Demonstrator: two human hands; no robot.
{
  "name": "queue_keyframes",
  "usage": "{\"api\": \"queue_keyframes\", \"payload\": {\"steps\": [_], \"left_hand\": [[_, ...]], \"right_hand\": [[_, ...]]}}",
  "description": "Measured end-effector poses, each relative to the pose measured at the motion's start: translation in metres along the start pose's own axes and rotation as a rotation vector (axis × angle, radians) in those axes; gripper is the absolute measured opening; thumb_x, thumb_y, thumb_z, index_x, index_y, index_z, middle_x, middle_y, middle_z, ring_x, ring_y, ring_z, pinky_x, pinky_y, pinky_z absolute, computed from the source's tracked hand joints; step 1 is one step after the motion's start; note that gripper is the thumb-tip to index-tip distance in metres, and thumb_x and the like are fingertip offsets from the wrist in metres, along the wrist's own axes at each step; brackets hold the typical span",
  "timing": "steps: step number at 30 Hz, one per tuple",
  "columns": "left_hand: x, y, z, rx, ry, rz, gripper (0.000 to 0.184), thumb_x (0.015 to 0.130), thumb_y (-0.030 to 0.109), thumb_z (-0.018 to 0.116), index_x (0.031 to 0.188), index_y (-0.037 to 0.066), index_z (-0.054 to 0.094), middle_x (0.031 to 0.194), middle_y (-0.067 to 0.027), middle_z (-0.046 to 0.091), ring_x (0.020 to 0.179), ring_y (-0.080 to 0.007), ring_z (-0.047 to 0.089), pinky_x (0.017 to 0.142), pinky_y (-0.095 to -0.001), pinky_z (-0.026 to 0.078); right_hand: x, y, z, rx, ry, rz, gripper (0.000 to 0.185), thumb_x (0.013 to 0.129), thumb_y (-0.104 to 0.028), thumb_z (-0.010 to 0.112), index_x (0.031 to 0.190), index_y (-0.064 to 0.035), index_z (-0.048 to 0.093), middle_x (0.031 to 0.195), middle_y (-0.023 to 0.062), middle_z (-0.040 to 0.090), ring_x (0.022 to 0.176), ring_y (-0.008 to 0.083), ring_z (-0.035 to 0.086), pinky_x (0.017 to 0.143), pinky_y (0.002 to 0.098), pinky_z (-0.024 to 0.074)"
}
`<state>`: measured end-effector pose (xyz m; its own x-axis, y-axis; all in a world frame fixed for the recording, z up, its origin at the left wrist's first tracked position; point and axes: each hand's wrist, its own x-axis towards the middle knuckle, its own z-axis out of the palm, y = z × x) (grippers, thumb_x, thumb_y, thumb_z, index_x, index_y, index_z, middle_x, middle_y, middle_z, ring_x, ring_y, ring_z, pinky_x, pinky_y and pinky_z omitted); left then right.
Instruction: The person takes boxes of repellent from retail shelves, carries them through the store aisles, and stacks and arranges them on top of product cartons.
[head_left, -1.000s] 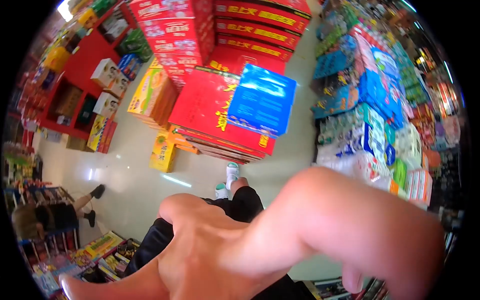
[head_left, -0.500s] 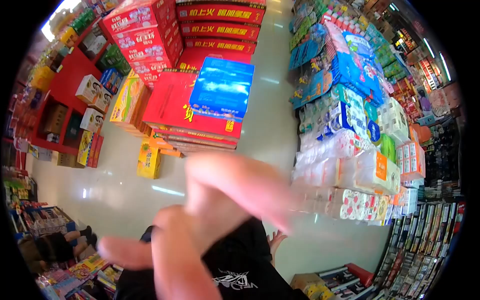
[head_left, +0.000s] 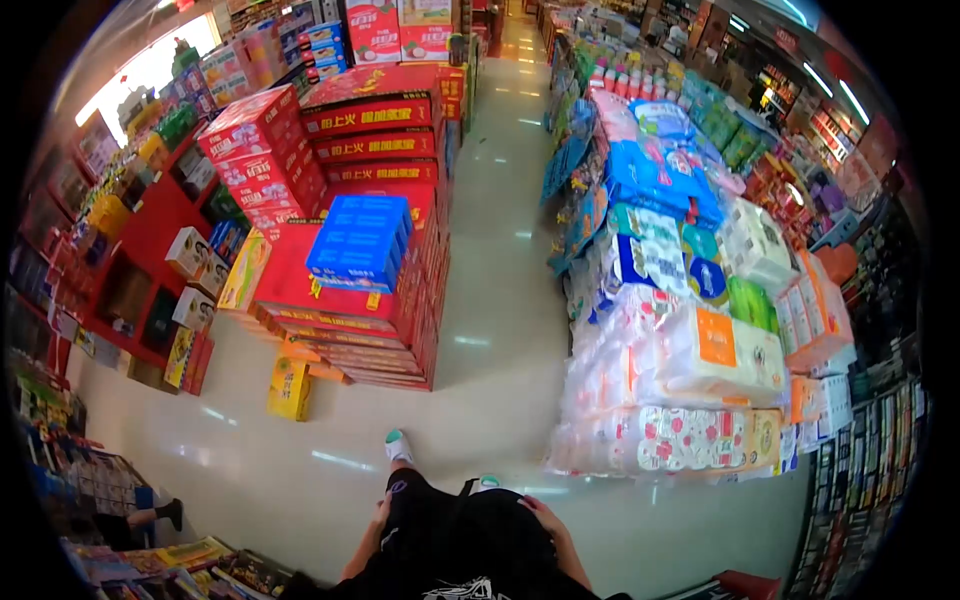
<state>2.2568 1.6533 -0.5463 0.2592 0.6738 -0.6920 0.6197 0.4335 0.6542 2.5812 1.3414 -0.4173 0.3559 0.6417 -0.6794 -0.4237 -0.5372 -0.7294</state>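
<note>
Black clothing (head_left: 415,510) on the wearer fills the bottom centre of my remote feed, with a small purple emblem (head_left: 399,487) on one leg and white print (head_left: 462,588) cut off by the lower edge. I see the left hand (head_left: 383,510) beside one thigh and the right hand (head_left: 541,515) against the cloth opposite; I cannot tell how wide either is or whether it grips. Ahead, I read 怕上火 喝加多宝 on red cartons (head_left: 375,147). A blue box (head_left: 360,238) lies on the lower stack, its lettering too small for me.

Blue rectangular cardboard box (head_left: 358,238) on stacked red cardboard cartons (head_left: 421,310), left; white plastic-wrapped paper packs (head_left: 675,370) opposite, right.
</note>
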Motion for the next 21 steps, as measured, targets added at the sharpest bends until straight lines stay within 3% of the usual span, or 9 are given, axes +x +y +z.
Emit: {"api": "queue_keyframes", "payload": {"steps": [2,6,7,10,12,14,17,20,21], "left_hand": [[-0.021,-0.001,0.010,0.052,-0.044,-0.121,0.086,0.085,0.065,0.056,0.118,-0.015,0.055,0.116,-0.0268,0.060,0.104,-0.0277,0.061,0.088,-0.0392,0.050],[-0.056,-0.017,0.040,0.039,-0.154,-0.193,0.086,0.085,0.063,0.059,0.122,-0.014,0.053,0.117,-0.0257,0.060,0.104,-0.0283,0.061,0.089,-0.0386,0.049],[-0.069,-0.026,0.050,0.164,0.006,-0.067,0.086,0.085,0.063,0.058,0.124,-0.014,0.051,0.115,-0.0247,0.061,0.105,-0.0291,0.060,0.092,-0.0375,0.047],[-0.076,-0.035,0.056,-0.149,-0.058,0.175,0.089,0.084,0.065,0.056,0.126,-0.014,0.050,0.117,-0.0247,0.060,0.108,-0.0294,0.059,0.095,-0.0366,0.046],[-0.106,-0.031,0.057,-0.269,-0.020,-0.010,0.085,0.086,0.064,0.055,0.124,-0.013,0.052,0.116,-0.0213,0.061,0.103,-0.0264,0.061,0.092,-0.0345,0.047],[-0.139,-0.009,0.063,-0.264,0.040,-0.121,0.084,0.086,0.063,0.056,0.123,-0.012,0.054,0.115,-0.0198,0.062,0.101,-0.0248,0.061,0.090,-0.0337,0.048],[-0.127,-0.041,0.078,-0.156,0.158,-0.210,0.080,0.083,0.063,0.061,0.115,-0.010,0.059,0.114,-0.0211,0.062,0.100,-0.0236,0.062,0.088,-0.0350,0.049],[-0.150,-0.007,0.075,0.120,-0.028,-0.309,0.086,0.079,0.061,0.066,0.124,-0.010,0.052,0.122,-0.0250,0.059,0.112,-0.0312,0.059,0.094,-0.0387,0.047],[-0.153,0.002,0.082,0.122,0.128,-0.257,0.071,0.082,0.053,0.068,0.119,-0.007,0.057,0.115,-0.0221,0.063,0.108,-0.0283,0.061,0.092,-0.0376,0.048]], "right_hand": [[0.023,0.062,-0.026,0.142,-0.242,0.067,0.056,0.096,-0.031,0.056,0.140,0.0000,0.041,0.141,0.0112,0.047,0.127,0.0199,0.046,0.110,0.0334,0.0318],[-0.028,0.004,-0.036,-0.008,-0.314,0.104,0.058,0.101,-0.045,0.038,0.131,0.0029,0.050,0.129,0.0118,0.056,0.114,0.0189,0.054,0.103,0.0326,0.0413],[-0.034,0.002,-0.037,-0.069,-0.338,0.081,0.059,0.101,-0.047,0.039,0.132,0.0021,0.050,0.131,0.0121,0.055,0.116,0.0194,0.054,0.103,0.0330,0.0410],[-0.020,-0.026,-0.050,-0.075,-0.387,0.287,0.063,0.098,-0.052,0.042,0.135,-0.0004,0.048,0.134,0.0123,0.053,0.119,0.0209,0.052,0.104,0.0345,0.0404],[-0.037,-0.021,-0.048,0.007,-0.417,0.586,0.066,0.097,-0.054,0.044,0.137,-0.0020,0.046,0.135,0.0123,0.053,0.120,0.0218,0.052,0.104,0.0355,0.0400],[-0.024,-0.003,-0.063,-0.035,-0.497,0.620,0.069,0.094,-0.058,0.046,0.138,-0.0047,0.046,0.135,0.0121,0.053,0.123,0.0233,0.050,0.104,0.0387,0.0400],[-0.015,0.012,-0.069,-0.090,-0.298,0.380,0.058,0.093,-0.043,0.058,0.133,-0.0023,0.050,0.124,0.0113,0.060,0.109,0.0195,0.060,0.092,0.0344,0.0500],[0.002,0.041,-0.075,-0.074,-0.223,0.123,0.041,0.095,-0.025,0.060,0.127,0.0003,0.054,0.114,0.0114,0.065,0.099,0.0177,0.063,0.086,0.0310,0.0533],[0.020,0.081,-0.087,-0.029,-0.328,-0.030,0.040,0.096,-0.024,0.059,0.126,0.0008,0.055,0.112,0.0115,0.065,0.098,0.0175,0.063,0.086,0.0308,0.0529]]}}
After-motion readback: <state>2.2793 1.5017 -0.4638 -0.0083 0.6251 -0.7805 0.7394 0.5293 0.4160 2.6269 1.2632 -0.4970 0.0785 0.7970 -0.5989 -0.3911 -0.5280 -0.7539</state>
